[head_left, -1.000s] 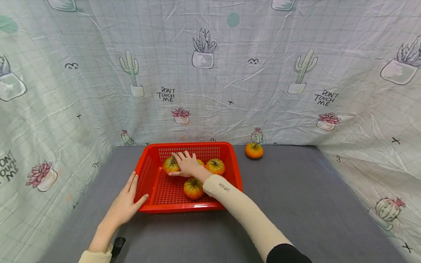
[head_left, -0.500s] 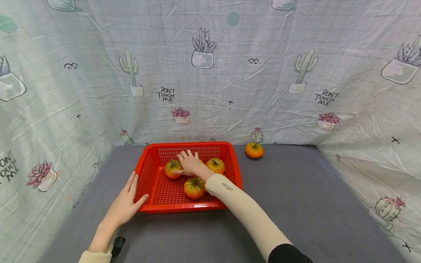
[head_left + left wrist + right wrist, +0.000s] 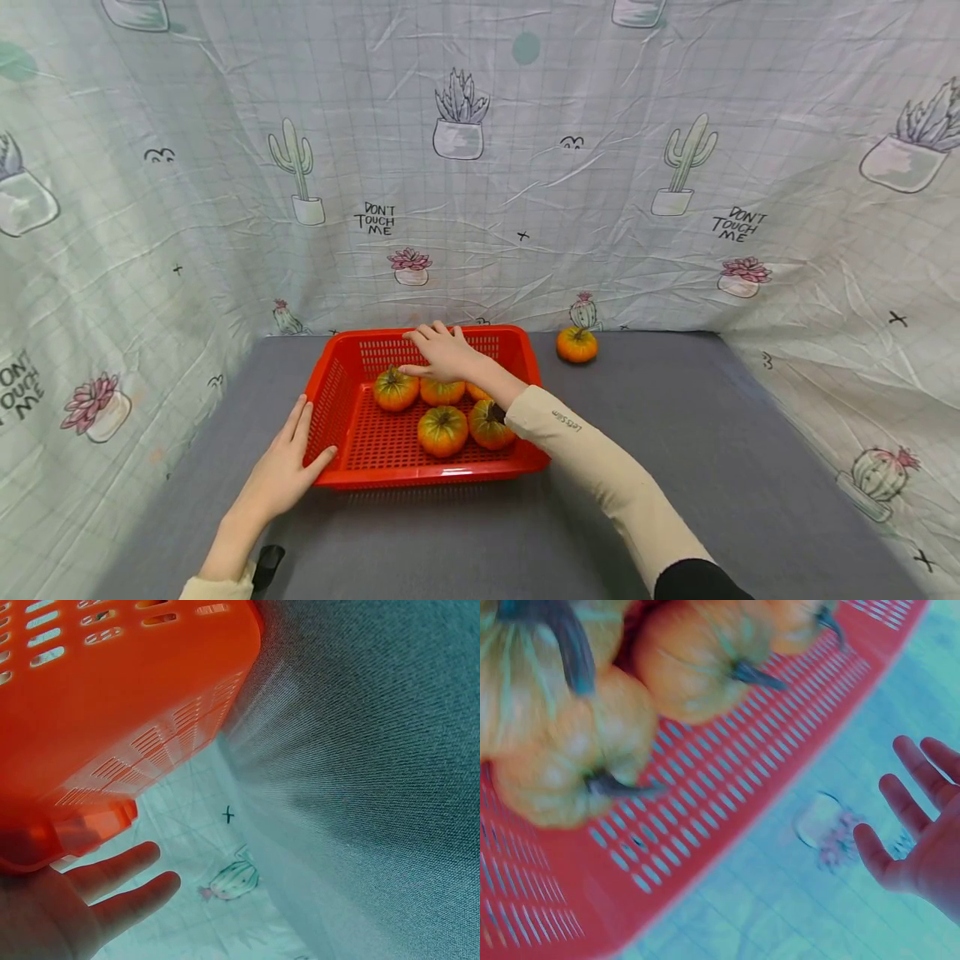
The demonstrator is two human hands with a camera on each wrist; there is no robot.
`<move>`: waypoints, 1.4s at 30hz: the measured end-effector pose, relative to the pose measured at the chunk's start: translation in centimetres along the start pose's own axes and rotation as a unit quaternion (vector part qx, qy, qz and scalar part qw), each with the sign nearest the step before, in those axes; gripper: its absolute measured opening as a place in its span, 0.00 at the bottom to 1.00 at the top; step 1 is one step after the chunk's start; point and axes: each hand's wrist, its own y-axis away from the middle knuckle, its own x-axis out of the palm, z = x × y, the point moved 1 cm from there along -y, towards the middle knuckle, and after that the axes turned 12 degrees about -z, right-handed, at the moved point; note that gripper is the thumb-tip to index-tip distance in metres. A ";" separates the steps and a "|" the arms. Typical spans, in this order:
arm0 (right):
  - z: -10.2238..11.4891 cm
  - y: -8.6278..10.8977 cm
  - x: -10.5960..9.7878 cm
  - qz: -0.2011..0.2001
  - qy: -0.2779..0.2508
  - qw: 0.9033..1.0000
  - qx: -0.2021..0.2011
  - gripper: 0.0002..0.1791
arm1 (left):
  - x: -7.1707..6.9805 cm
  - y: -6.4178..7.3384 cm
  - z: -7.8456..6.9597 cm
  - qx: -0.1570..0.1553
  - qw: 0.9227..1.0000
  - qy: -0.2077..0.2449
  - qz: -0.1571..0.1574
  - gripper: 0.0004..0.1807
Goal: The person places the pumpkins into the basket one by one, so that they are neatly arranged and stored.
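Note:
A red plastic basket (image 3: 420,477) with slotted walls holds several small orange pumpkins (image 3: 442,432). My left hand (image 3: 277,475) rests against its left rim, fingers straight and thumb over the near corner; in the left wrist view two fingers extend past the basket's outer wall (image 3: 135,712). Above the pumpkins, near the back wall, my right hand (image 3: 450,357) is spread with nothing in it. In the right wrist view its fingers are apart from the pumpkins (image 3: 697,660). Its forearm partly hides the pumpkins at the basket's right.
One more pumpkin (image 3: 577,344) sits on the grey tabletop (image 3: 675,433), right of the basket by the back edge. A printed cactus curtain (image 3: 525,167) hangs behind and along both sides. A black strap end (image 3: 267,567) shows by the left wrist.
My right hand has let go of the left-back pumpkin, which shifted slightly right, and has risen up and right. More pumpkins now show beneath it. The left hand stays at the rim.

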 end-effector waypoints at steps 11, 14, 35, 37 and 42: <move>-0.9 3.0 -5.1 -0.051 -0.025 0.998 -0.024 0.31 | 0.0 0.0 0.1 -0.002 1.000 0.000 0.004 0.45; -1.4 4.0 -5.9 -0.063 -0.021 0.997 -0.028 0.31 | 0.0 -0.1 0.1 0.001 1.000 0.000 0.002 0.44; -12.8 12.4 -2.1 -0.210 -0.069 0.973 0.072 0.22 | -0.1 -0.1 0.0 -0.002 1.000 -0.001 0.004 0.44; -14.3 13.0 -1.1 -0.233 -0.066 0.966 0.092 0.22 | -0.1 -0.1 0.1 -0.002 1.000 -0.003 0.004 0.44; -17.3 14.3 1.1 -0.268 -0.065 0.947 0.163 0.25 | 0.1 0.2 0.0 0.000 1.000 -0.001 0.002 0.44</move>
